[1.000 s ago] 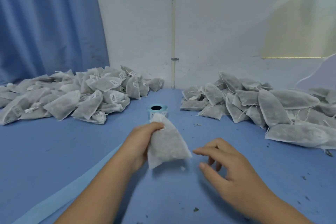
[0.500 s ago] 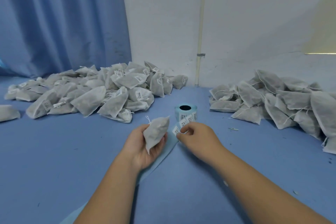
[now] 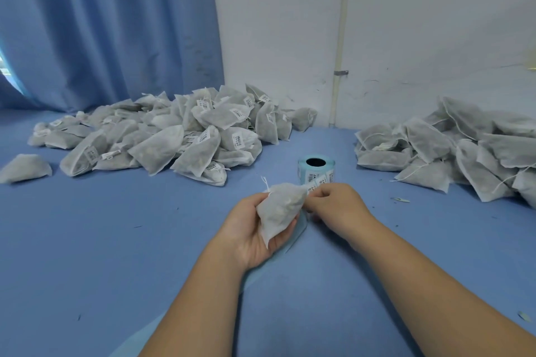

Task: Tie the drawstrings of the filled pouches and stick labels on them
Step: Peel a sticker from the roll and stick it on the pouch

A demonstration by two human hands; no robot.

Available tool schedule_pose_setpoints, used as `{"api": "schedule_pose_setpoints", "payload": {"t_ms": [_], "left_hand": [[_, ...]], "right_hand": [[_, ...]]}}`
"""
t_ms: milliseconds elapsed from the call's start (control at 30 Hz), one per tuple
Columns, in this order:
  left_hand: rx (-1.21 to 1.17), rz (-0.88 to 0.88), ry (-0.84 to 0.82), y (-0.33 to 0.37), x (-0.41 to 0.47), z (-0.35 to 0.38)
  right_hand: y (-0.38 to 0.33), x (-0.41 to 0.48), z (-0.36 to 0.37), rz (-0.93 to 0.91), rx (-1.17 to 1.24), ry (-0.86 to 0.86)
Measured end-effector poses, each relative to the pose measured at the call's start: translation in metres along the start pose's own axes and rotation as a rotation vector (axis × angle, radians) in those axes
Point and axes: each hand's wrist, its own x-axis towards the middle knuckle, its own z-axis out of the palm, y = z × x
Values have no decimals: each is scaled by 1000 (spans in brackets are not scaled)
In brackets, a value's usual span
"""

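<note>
Right hand point(image 3: 333, 207) has moved over by the roll point(image 3: 316, 168), fingertips pinching a label point(image 3: 312, 188), looks like. Left hand point(image 3: 249, 229) stays curled round the tied pouch point(image 3: 278, 209), right beside it. Sticking's next, I'd guess.

2 hands: left hand point(image 3: 249, 229), right hand point(image 3: 333, 206). 1 held pouch point(image 3: 280, 209), 1 lone pouch point(image 3: 24, 168). 1 label roll point(image 3: 316, 169) w/ 1 label strip point(image 3: 314, 184). 2 piles: left pile point(image 3: 174, 136), right pile point(image 3: 452, 151), too many to count.
</note>
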Motion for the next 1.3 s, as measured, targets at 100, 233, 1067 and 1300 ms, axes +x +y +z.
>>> {"api": "schedule_pose_setpoints", "payload": {"t_ms": [100, 233, 1067, 1300], "left_hand": [[22, 15, -24, -1, 1, 1], [72, 9, -34, -4, 3, 0], [813, 381, 148, -56, -47, 62], [798, 366, 109, -65, -48, 67]], "right_hand": [[-1, -3, -1, -11, -26, 12], [1, -2, -4, 1, -98, 51], [1, -116, -97, -50, 78, 340], [3, -120, -94, -169, -261, 548]]}}
